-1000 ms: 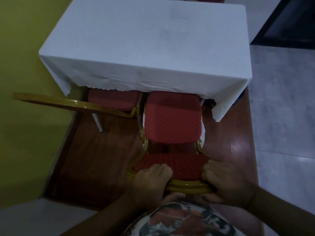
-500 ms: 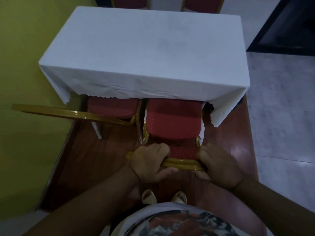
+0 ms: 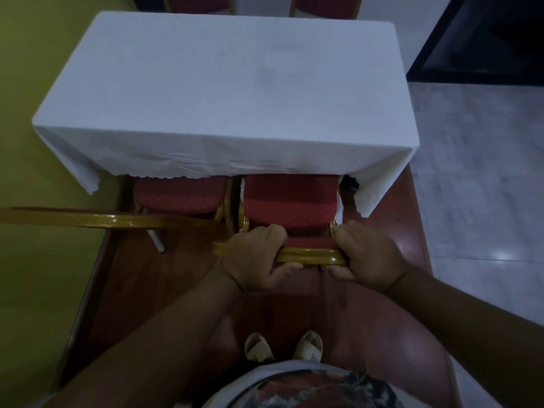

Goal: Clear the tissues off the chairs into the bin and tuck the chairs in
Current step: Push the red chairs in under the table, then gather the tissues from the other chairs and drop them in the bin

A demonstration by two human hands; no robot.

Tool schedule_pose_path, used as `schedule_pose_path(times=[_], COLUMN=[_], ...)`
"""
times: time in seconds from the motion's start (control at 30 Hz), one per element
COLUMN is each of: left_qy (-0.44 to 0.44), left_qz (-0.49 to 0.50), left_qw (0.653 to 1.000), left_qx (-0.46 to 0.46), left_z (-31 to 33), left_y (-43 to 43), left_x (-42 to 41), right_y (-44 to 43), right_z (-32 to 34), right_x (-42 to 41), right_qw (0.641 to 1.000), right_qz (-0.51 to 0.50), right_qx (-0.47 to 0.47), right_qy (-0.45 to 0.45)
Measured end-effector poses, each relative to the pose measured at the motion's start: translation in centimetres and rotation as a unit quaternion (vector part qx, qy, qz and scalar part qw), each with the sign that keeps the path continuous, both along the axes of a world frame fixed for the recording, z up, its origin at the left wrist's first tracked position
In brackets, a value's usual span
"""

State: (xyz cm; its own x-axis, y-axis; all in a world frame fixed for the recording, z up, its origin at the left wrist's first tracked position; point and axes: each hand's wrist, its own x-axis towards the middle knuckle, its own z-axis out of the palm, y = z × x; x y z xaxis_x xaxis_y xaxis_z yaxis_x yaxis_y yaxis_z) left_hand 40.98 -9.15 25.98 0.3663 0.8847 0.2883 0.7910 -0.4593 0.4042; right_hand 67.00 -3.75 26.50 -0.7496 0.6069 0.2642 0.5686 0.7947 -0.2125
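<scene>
A red padded chair (image 3: 290, 201) with a gold frame stands in front of me, its seat partly under the white-clothed table (image 3: 220, 92). My left hand (image 3: 254, 257) and my right hand (image 3: 369, 256) both grip the gold top rail of its backrest (image 3: 309, 257). Beside it on the left a second red chair (image 3: 179, 194) sits under the cloth, its gold backrest rail stretching left. I see no tissues and no bin.
A yellow-green wall (image 3: 38, 260) runs along the left. The table stands on a brown wooden floor strip (image 3: 164, 278), with grey tiles (image 3: 477, 187) to the right. Two more red chairs (image 3: 323, 4) show at the table's far side. My sandalled feet (image 3: 284, 346) are below.
The chair has slid forward under the table with both hands on its backrest; less of its seat shows. My arms have stretched out and my feet have come into view.
</scene>
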Motion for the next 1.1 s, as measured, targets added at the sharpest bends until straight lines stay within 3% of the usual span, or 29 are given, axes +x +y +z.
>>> schedule_pose_path(times=[0.27, 0.43, 0.5, 0.6, 0.8, 1.1], left_qy=[-0.009, -0.025, -0.039, -0.031, -0.012, 0.02], left_qz=[0.015, 0.053, 0.074, 0.071, 0.053, 0.092], left_qw=[1.0, 0.989, 0.979, 0.98, 0.989, 0.992], left_qx=[-0.02, -0.135, -0.184, -0.181, -0.137, -0.087], left_z=[0.5, 2.1, 3.2, 4.8, 6.5, 12.1], left_y=[1.9, 2.7, 3.7, 6.6, 16.8, 33.4], left_x=[-0.5, 0.1, 1.5, 5.9, 19.4, 39.5], right_y=[1.6, 2.6, 2.8, 3.8, 11.7, 27.8], right_z=[0.2, 1.8, 2.6, 3.5, 5.1, 13.8], right_x=[-0.6, -0.8, -0.5, 1.5, 13.1, 34.1], right_qw=[1.0, 0.993, 0.983, 0.972, 0.956, 0.92], right_qz=[-0.021, -0.011, -0.053, -0.141, -0.249, -0.352], right_qx=[-0.017, -0.115, -0.172, -0.186, -0.153, -0.14], right_qy=[0.005, -0.026, -0.025, -0.019, -0.027, -0.099])
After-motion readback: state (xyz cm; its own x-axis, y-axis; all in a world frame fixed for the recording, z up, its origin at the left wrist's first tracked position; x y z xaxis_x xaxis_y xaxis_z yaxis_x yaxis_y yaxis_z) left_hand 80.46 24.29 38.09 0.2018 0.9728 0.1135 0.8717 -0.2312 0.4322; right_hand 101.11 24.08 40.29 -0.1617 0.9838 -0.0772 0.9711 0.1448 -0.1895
